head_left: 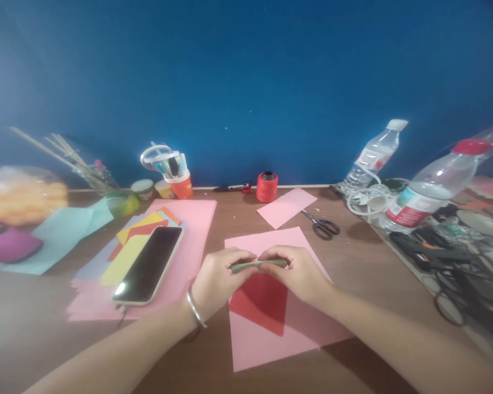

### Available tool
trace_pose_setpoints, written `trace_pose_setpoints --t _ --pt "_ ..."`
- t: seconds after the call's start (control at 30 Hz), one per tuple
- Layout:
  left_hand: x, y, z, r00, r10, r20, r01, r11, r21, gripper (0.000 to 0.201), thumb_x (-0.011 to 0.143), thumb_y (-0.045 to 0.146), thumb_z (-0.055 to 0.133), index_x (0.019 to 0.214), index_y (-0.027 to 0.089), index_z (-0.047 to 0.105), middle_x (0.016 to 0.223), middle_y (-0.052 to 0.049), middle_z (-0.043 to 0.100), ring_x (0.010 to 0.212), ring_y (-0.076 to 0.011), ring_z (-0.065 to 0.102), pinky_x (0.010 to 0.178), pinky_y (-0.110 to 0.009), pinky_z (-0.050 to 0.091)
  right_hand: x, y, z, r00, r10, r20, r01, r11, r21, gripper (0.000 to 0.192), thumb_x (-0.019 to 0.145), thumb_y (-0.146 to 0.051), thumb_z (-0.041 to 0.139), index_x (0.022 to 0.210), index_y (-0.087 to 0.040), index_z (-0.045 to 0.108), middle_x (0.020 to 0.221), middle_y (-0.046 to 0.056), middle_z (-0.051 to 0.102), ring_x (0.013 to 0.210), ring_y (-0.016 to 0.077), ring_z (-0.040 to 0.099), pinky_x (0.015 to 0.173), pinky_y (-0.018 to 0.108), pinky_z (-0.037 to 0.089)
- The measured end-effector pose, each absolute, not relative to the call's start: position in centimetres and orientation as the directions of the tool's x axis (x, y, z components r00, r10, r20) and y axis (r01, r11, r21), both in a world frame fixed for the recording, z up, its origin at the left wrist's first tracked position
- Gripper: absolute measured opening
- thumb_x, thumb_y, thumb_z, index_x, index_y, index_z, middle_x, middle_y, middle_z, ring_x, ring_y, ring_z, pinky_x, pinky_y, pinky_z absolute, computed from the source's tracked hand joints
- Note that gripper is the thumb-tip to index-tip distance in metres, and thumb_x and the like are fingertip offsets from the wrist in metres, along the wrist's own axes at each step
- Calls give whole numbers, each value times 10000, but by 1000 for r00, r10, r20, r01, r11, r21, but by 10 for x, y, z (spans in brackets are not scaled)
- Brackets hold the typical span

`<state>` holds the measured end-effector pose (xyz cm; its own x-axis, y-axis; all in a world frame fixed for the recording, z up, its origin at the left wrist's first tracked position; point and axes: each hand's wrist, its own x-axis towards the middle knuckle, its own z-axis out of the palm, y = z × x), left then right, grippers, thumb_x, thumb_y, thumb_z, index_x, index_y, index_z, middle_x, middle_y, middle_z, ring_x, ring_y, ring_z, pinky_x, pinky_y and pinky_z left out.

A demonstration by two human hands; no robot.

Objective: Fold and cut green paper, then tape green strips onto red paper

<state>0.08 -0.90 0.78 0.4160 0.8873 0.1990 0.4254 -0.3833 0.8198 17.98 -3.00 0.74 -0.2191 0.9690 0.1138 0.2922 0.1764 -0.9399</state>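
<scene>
Between both hands is a narrow strip of folded green paper [252, 265], seen nearly edge-on. My left hand [222, 273] pinches its left part, thumb below and fingers above. On the right part, my right hand [298, 268] grips in the same way, and the fingertips of the two hands almost meet. Under the hands a red sheet of paper [259, 303] lies on a larger pink sheet [250, 350]. Fingers hide part of the green paper. A silver bangle [194, 307] circles my left wrist.
A phone [150, 265] rests on stacked coloured papers [197, 224] at left. Behind are a red thread spool [267, 187], a small pink sheet [285, 207], scissors [322, 227] and an orange cup of pens [182, 186]. Plastic bottles [433, 186] and clutter crowd the right side.
</scene>
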Motion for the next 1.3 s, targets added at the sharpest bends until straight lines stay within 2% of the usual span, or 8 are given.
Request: trace_pose_setpoints --t 0.17,0.33,0.43,0.63,0.87,0.97,1.13,1.3 --pt "1 -11 7 473 851 228 486 -468 738 148 798 253 540 807 219 683 750 -18 674 667 -148 594 609 -243 449 178 -32 5 -223 964 145 289 208 -934 67 766 -220 583 783 -200 645 790 0 678 754 161 623 650 249 480" --pt "0 -11 6 415 906 81 469 -289 835 213 830 287 479 765 216 668 616 6 642 585 -135 597 550 -221 454 181 -29 2 -156 976 151 316 194 -929 93 774 -216 570 767 -198 661 782 10 686 733 167 621 623 254 458" --pt "-1 -10 7 369 929 36 449 -212 868 210 831 295 471 798 202 657 626 3 645 584 -133 601 554 -221 468 188 -24 -2 -86 986 142 295 162 -942 61 750 -217 600 741 -189 654 737 6 673 690 163 609 609 257 450" --pt "-1 -7 8 428 883 194 510 -413 755 112 797 226 531 795 202 641 753 6 662 680 -133 595 620 -229 460 191 -22 -8 -97 979 182 243 200 -949 28 739 -209 618 746 -197 644 758 7 657 717 159 598 645 267 456" --pt "-4 -10 2 470 801 370 442 -577 687 138 802 190 545 854 211 671 845 -18 686 785 -155 618 708 -263 482 182 -30 -2 -142 973 183 233 212 -949 152 691 -250 677 828 -204 631 847 28 658 785 175 602 669 282 469" --pt "-5 -11 1 447 825 345 421 -534 733 143 793 207 565 864 221 689 854 -17 698 793 -157 631 722 -259 495 181 -32 0 -175 961 213 225 250 -942 75 748 -248 627 799 -198 647 809 29 663 771 163 603 690 279 464" --pt "-1 -12 5 395 899 188 403 -353 845 132 768 259 594 838 214 697 835 -13 709 771 -160 646 716 -247 511 182 -33 -1 -164 952 259 232 293 -928 71 782 -225 585 772 -195 649 778 24 660 743 148 600 676 258 457" --pt "2 -14 9 379 909 173 403 -331 853 98 767 218 576 755 197 671 756 7 691 719 -137 633 666 -215 494 177 -33 3 -170 966 197 258 237 -937 61 764 -213 594 756 -188 650 766 21 668 723 153 602 639 249 447"
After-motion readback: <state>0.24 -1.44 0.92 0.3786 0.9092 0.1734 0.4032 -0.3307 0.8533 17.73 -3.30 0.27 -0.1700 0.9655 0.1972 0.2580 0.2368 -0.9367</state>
